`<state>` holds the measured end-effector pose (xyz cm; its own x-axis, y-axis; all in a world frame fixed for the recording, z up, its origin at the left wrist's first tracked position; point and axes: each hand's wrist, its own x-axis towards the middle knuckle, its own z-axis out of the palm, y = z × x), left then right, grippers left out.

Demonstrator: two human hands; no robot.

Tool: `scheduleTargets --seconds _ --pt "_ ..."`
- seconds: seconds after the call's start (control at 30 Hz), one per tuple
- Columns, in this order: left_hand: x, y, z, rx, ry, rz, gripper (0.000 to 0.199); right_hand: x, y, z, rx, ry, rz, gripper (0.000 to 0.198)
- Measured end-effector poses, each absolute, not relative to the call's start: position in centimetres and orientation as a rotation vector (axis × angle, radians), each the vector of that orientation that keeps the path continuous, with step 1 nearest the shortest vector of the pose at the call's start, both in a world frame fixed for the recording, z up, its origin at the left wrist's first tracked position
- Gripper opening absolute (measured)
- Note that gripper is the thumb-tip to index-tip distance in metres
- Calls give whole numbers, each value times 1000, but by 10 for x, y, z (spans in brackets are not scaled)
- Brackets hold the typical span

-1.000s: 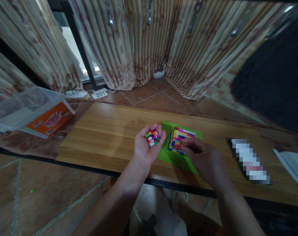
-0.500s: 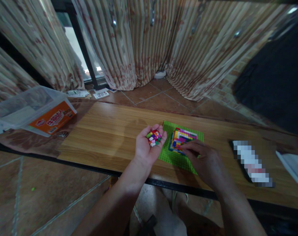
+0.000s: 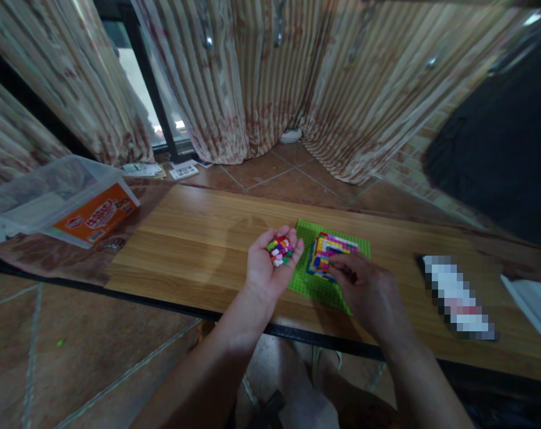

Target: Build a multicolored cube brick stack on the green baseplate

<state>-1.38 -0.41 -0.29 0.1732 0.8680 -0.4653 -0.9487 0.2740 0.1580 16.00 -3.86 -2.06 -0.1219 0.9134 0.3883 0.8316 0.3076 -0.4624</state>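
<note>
My left hand (image 3: 270,265) lies palm up with its fingers curled into a cup. In it rests a heap of small building bricks (image 3: 279,251) in red, white, pink, green and other colours. Beside it on the table, a green baseplate (image 3: 317,291) carries a squarish stack of bricks (image 3: 320,250) with stepped, many-coloured layers. My right hand (image 3: 364,286) is over the right near side of the stack, thumb and index finger pinched at its top. The fingers largely hide the brick they grip there, next to a blue one.
The wooden table (image 3: 185,238) runs across the view. A clear plastic bin (image 3: 65,196) with an orange label stands at the left end. To the right lie a dark-edged, pixelated flat object (image 3: 458,298) and a white sheet (image 3: 532,304). Striped curtains (image 3: 270,83) hang behind.
My right hand has shifted slightly left and up along the stack, its fingertips still pinched there. My left hand stays in place with its heap of bricks.
</note>
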Motion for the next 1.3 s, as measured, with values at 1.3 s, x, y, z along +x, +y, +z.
scheduleTargets --seconds 1.3 --pt "-3 -11 -3 -80 474 1168 31 120 -52 -4 -1267 -1857 307 13"
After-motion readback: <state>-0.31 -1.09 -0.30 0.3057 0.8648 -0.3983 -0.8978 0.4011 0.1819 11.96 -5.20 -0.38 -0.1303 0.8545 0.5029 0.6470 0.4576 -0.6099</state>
